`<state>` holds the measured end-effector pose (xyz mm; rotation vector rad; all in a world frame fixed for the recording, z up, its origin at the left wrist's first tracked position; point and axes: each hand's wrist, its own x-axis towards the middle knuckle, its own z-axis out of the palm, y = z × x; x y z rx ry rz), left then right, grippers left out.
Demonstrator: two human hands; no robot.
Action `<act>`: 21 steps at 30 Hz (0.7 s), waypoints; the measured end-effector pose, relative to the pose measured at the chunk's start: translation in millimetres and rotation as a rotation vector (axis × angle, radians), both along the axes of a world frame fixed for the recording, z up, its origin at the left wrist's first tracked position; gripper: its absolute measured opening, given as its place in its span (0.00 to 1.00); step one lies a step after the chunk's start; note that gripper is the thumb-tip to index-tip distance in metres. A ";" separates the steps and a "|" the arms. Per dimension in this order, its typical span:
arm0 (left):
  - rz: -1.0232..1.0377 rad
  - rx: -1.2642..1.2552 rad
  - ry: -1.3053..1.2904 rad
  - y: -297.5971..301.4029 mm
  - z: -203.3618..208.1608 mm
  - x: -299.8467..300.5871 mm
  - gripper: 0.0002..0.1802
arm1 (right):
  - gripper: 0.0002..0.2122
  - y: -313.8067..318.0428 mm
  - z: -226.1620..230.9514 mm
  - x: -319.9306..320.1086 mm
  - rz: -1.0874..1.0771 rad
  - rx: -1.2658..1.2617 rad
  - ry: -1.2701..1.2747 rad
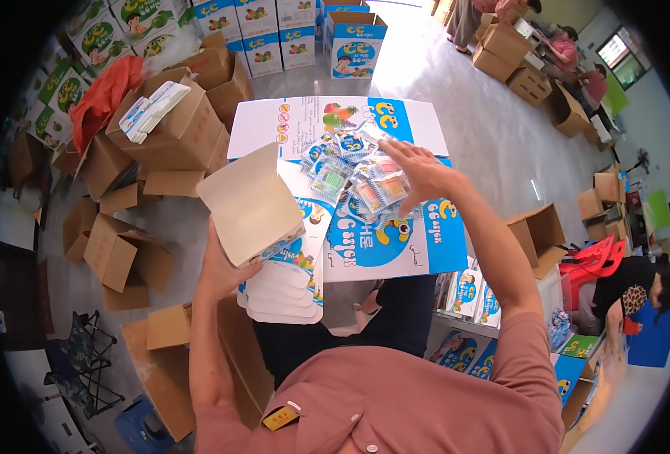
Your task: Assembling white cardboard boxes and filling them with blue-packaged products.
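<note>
Far left: stacked open brown cardboard cartons on the floor, one topped with a bundle of white-and-blue packets, a red cloth draped beside.

Left of centre: left hand, grip clenched on the lower edge of a flat beige cardboard sheet, thumb underneath, sheet tilted up with its plain face toward the camera. Just below, touching the hand: a fanned stack of white rounded-corner printed cards resting on the edge of the counter. Likely light, stiff enough to stand on one edge, bendable if pinched mid-panel; best taken at an edge or corner, one sheet at a time, as glossy faces probably slide.

Centre: flattened blue-and-white printed carton board serving as the counter, a second white board behind it.

Right of centre: right hand, fingers spread, grip released, palm pressing down on a loose heap of small clear plastic-wrapped colourful packets. Probably light, slippery, crinkly; easily scattered, better pinched by a sealed edge.

Far right: more brown cartons, a red plastic stool, other people seated at work.
</note>
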<state>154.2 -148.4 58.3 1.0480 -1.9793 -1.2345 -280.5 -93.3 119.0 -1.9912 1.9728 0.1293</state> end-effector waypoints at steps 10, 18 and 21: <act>0.519 -0.213 0.135 95.9 9.6 13.6 0.46 | 0.55 6.3 -38.9 -7.7 0.045 0.014 -0.179; 0.066 -0.077 0.299 129.5 16.2 -107.2 0.23 | 0.37 45.1 -59.7 -13.6 -0.018 -0.272 -0.374; -0.049 0.114 0.332 123.4 -4.5 -150.3 0.29 | 0.34 56.0 -65.4 -15.2 0.034 -0.398 -0.386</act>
